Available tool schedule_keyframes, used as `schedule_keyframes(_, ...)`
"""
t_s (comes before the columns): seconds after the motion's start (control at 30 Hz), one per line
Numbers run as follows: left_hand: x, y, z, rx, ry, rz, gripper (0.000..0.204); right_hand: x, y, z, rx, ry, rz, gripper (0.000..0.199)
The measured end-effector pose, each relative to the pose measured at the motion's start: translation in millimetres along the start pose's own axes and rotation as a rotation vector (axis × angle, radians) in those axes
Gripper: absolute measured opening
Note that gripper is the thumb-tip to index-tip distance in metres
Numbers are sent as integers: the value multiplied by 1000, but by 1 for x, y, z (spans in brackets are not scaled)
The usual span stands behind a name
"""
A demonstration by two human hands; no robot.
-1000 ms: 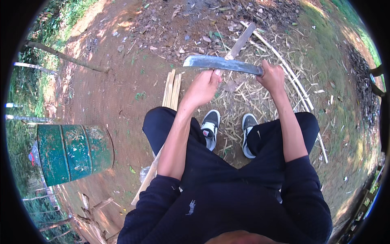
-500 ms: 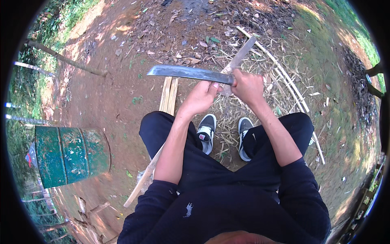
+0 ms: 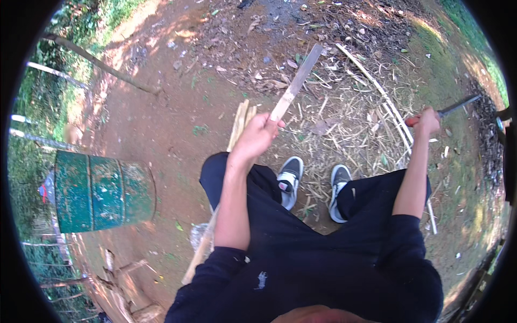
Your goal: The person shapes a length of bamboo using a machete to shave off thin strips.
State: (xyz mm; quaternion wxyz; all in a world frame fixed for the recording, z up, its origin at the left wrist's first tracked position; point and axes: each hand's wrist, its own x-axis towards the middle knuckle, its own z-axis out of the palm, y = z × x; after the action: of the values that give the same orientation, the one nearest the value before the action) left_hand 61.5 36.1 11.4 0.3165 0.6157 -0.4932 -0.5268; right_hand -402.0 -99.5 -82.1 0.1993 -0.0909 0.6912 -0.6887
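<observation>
My left hand point(image 3: 257, 134) is closed around a flat bamboo strip point(image 3: 297, 81), which slants up and to the right, its far part greyish and its near part pale. Behind that hand, the strip seems to run back under my left forearm, where a pale length point(image 3: 200, 250) shows beside my sleeve. Out to the right, my right hand point(image 3: 427, 123) grips the orange-red handle of a machete point(image 3: 458, 106). The dark blade points away to the right, well apart from the strip, and looks narrow from this angle.
Several split bamboo pieces point(image 3: 238, 126) lie beyond my left knee. Long thin bamboo strips point(image 3: 377, 89) and scattered shavings point(image 3: 344, 129) cover the ground ahead. A green metal drum point(image 3: 105, 191) stands at the left, with cut branches point(image 3: 121, 280) below it.
My right hand has swung the machete away from the bamboo strip, far out to the right. My left hand still holds the strip, now tilted more upright and slightly left.
</observation>
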Motion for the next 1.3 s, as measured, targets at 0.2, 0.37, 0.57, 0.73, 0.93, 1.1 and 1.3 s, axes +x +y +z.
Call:
schedule_keyframes(0.2, 4, 19, 15, 22, -55, 69, 30, -128, -61, 26, -154, -535, -182, 15)
schedule_keyframes(0.37, 8, 32, 16, 17, -188, 31, 35, -189, -76, 21, -505, -875, -701, 14)
schedule_keyframes(0.57, 13, 59, 36, -17, -226, 59, 40, -202, -26, 0, -575, -931, -1210, 12)
schedule_keyframes(0.73, 13, 34, 52, -4, -218, 60, 37, -211, -8, -4, -564, -967, -1181, 13)
schedule_keyframes(0.93, 19, 15, 60, 182, -145, 24, 30, -195, 6, -4, -768, -961, -1334, 15)
schedule_keyframes(1.1, 26, 8, 58, 221, -102, 81, 36, -179, 39, 16, -595, -839, -1428, 9)
schedule_keyframes(1.3, 16, 4, 29, 99, -162, 0, 36, -94, 66, 36, -739, -587, -1189, 12)
